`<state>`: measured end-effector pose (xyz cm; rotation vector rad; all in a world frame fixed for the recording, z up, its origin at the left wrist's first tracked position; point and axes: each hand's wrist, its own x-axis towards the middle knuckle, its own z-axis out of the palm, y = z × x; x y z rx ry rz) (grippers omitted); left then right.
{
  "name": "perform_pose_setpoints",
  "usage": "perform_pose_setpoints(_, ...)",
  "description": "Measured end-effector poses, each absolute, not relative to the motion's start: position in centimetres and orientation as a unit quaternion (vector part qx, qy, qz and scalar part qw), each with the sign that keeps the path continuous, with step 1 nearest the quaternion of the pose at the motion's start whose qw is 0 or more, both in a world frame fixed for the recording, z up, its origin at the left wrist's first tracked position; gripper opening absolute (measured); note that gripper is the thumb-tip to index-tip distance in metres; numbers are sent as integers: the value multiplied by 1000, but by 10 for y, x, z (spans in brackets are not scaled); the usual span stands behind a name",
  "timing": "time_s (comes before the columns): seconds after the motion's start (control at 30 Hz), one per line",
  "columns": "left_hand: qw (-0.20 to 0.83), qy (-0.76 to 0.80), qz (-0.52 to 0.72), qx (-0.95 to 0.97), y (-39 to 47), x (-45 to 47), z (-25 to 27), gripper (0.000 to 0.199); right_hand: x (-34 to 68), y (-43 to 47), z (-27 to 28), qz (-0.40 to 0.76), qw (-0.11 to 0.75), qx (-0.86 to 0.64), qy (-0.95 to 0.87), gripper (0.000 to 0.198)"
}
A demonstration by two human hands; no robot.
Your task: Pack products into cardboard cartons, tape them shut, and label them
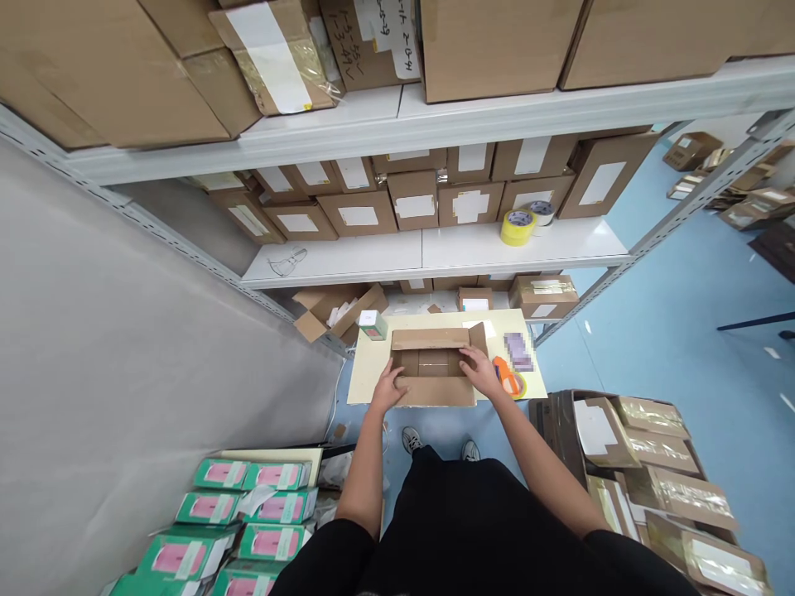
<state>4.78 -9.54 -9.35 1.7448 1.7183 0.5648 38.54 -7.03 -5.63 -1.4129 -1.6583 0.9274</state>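
Note:
An open cardboard box (435, 391) stands on a small cream table in front of me, its flaps folded outward and its inside bare. My left hand (388, 387) grips the box at its left side, thumb near the front flap. At the right side, my right hand (479, 372) holds the box's edge, its fingertips reaching over the opening. A green and white small box (373, 325) stands on the table behind my left hand. Just right of my right hand lie an orange tape dispenser (506, 374) and a roll of yellow tape (520, 386).
A metal shelf (373, 258) with packed cartons rises behind the table (366, 382). Tape rolls (517, 227) and glasses (287, 261) lie on it. Green boxes (273, 542) are stacked at lower left; taped cartons (676, 492) fill a container at right. A blurred purple item (517, 351) lies on the table.

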Motion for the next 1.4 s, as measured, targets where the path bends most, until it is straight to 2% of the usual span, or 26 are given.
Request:
perform_pose_setpoints(0.13, 234, 677, 154, 681, -101, 54, -104, 68, 396, -76, -91, 364, 207, -631, -653, 74)
perform_pose_setpoints(0.23, 237, 692, 145, 666, -103, 56, -112, 58, 394, -83, -107, 389, 147, -623, -663, 85)
perform_pose_setpoints(0.33, 240, 694, 156, 661, -104, 59, -118, 40, 381, -81, -105, 357, 100, -635, -677, 84)
perform_pose_setpoints(0.5, 208, 701, 196, 653, -110, 65, -122, 24, 354, -57, -81, 223, 34, -707, -671, 55)
perform_pose_setpoints(0.57, 205, 697, 209, 655, -114, 65, -123, 21, 344, -45, -73, 192, 26, -712, -675, 56)
perform_pose_setpoints(0.7, 214, 681, 221, 665, -125, 61, -127, 18, 326, -17, -64, 145, 61, -720, -676, 74)
perform_pose_setpoints(0.8, 213, 668, 221, 678, -133, 56, -128, 20, 315, 11, -62, 153, 74, -720, -673, 83)
perform_pose_setpoints(1.0, 237, 661, 205, 682, -133, 47, -124, 28, 309, 50, -78, 218, -1, -686, -694, 70)
perform_pose_setpoints(1.13, 257, 661, 204, 675, -125, 39, -124, 25, 303, 47, -95, 169, 29, -695, -698, 60)
perform_pose_setpoints(1.27, 256, 649, 194, 690, -123, 33, -127, 23, 297, 41, -108, 139, 52, -707, -691, 66)
perform_pose_setpoints(1.4, 254, 642, 189, 698, -124, 30, -128, 21, 302, 40, -112, 158, 74, -697, -696, 76)
